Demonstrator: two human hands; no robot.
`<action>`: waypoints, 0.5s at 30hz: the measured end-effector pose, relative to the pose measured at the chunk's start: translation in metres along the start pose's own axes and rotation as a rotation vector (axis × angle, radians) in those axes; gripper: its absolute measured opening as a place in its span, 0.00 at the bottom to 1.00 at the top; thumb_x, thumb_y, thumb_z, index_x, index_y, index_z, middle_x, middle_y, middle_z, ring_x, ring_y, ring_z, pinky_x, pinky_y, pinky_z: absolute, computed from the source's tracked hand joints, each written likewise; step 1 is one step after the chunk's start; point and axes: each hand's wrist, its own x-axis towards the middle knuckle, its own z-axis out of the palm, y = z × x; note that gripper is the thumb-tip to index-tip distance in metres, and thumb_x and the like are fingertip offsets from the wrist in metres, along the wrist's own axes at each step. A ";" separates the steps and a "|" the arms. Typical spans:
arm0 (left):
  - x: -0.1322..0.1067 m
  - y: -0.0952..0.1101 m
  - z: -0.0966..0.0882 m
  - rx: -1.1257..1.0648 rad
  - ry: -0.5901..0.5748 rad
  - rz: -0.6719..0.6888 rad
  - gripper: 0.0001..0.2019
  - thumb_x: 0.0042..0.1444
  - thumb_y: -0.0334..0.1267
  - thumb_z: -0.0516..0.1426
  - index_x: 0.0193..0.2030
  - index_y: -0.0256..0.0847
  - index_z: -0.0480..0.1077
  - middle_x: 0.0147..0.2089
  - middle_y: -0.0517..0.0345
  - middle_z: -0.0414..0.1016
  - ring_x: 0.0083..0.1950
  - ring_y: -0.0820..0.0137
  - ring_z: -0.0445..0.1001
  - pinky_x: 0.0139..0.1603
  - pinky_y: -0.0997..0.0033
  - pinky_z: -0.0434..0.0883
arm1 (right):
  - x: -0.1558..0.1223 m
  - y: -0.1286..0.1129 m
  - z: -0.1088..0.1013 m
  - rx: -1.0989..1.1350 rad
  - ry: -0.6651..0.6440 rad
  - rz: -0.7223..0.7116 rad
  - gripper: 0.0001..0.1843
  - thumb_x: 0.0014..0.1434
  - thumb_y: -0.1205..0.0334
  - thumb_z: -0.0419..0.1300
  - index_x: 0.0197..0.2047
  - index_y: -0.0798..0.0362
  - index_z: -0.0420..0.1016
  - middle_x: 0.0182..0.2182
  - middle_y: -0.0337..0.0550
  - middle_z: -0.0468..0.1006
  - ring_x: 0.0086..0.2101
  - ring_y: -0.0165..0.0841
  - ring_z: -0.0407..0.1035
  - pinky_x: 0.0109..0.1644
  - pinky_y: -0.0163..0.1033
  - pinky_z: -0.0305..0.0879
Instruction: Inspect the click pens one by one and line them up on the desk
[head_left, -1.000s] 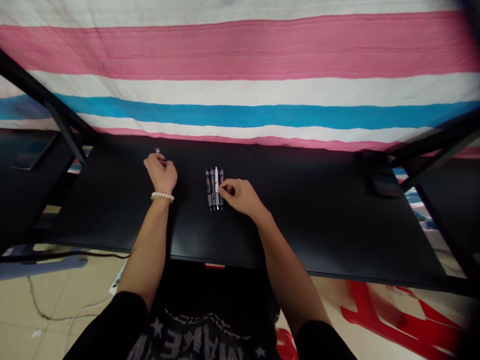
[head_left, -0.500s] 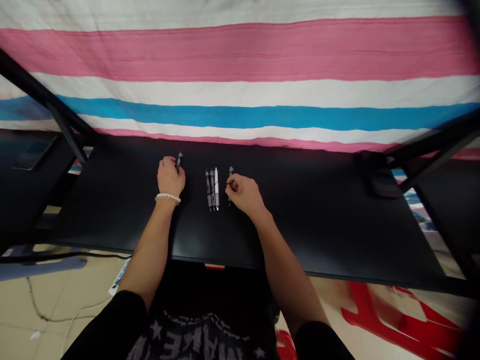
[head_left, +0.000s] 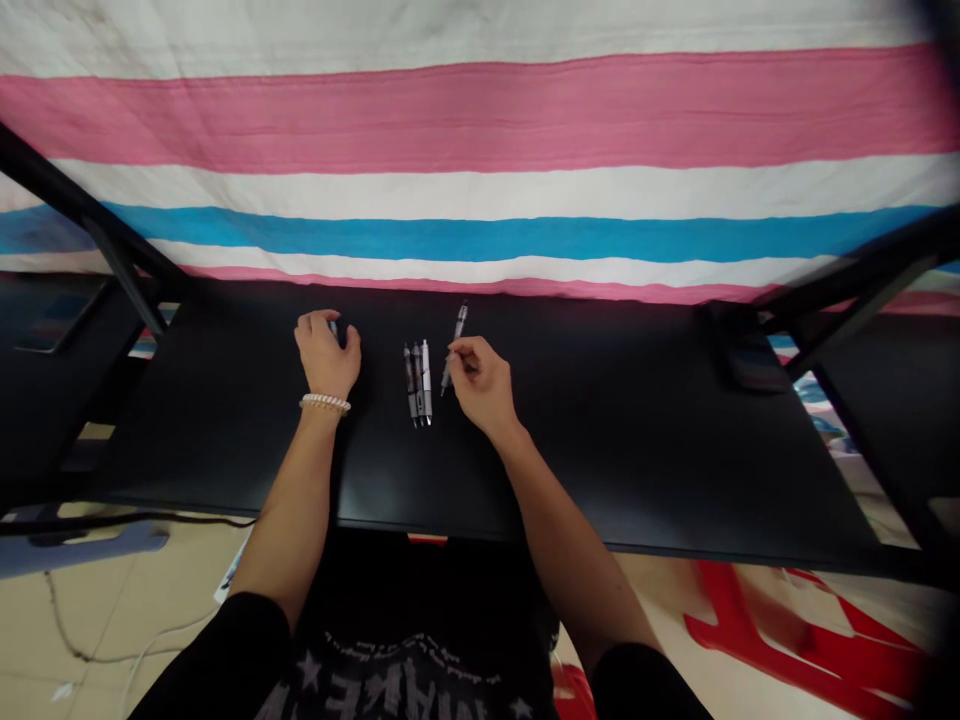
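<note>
Fingers together, my right hand (head_left: 480, 380) pinches a pen (head_left: 459, 325), now tilted up, leaving three pens (head_left: 417, 385) in the row; my left hand (head_left: 326, 352) curls, its hold hard to tell.

Right hand (head_left: 480, 385) pinching tilted pen (head_left: 456, 340) — three pens (head_left: 418, 385) just beside.
</note>
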 end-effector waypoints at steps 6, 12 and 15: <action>-0.020 0.031 0.015 -0.900 -0.523 -0.234 0.21 0.60 0.50 0.62 0.54 0.39 0.70 0.46 0.46 0.80 0.42 0.65 0.81 0.44 0.63 0.78 | -0.008 -0.008 0.011 0.234 -0.202 -0.055 0.10 0.65 0.53 0.58 0.41 0.50 0.72 0.31 0.38 0.74 0.28 0.28 0.66 0.32 0.35 0.65; -0.028 0.042 0.014 -1.166 -0.592 -0.302 0.15 0.58 0.45 0.66 0.46 0.40 0.74 0.45 0.50 0.82 0.43 0.69 0.82 0.46 0.67 0.78 | -0.007 -0.009 0.011 0.309 -0.174 0.022 0.15 0.63 0.48 0.62 0.42 0.51 0.73 0.32 0.40 0.78 0.31 0.29 0.72 0.35 0.35 0.69; -0.024 0.041 0.013 -1.259 -0.517 -0.334 0.13 0.58 0.43 0.66 0.45 0.40 0.74 0.49 0.50 0.82 0.50 0.66 0.81 0.54 0.64 0.77 | -0.003 -0.007 0.009 0.380 -0.231 0.143 0.21 0.63 0.42 0.60 0.42 0.53 0.75 0.27 0.40 0.78 0.23 0.28 0.71 0.25 0.33 0.66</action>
